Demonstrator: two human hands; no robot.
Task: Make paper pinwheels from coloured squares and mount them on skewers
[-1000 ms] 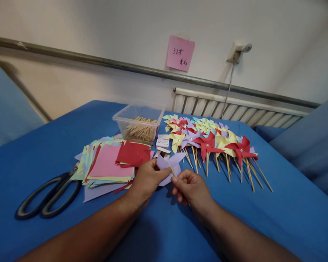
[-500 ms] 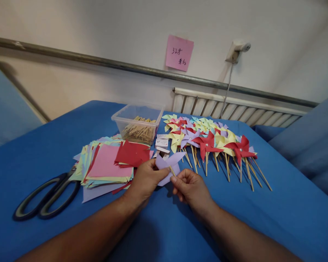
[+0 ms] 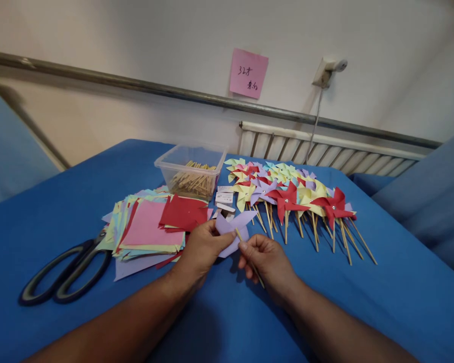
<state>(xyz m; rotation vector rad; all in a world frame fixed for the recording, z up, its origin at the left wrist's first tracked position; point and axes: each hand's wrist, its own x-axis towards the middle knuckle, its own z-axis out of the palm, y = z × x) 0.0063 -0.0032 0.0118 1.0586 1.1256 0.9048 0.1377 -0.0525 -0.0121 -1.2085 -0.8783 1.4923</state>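
The left hand (image 3: 202,248) pinches a purple pinwheel (image 3: 230,225) between thumb and fingers; the right hand (image 3: 268,263), its fingers narrowed just beside, holds a stick (image 3: 239,234) whose tip lies by the left thumb, over the paper. Pressing too hard could crease the blades; a loose pinch could let the stick twist or slip askew.

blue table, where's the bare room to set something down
The table shows bare right of the right arm, in front of the pinwheels; between right arm and left arm; and at left, behind the scissors. It is crowded around the left hand, where paper stack, small boxes and tub sit close together.
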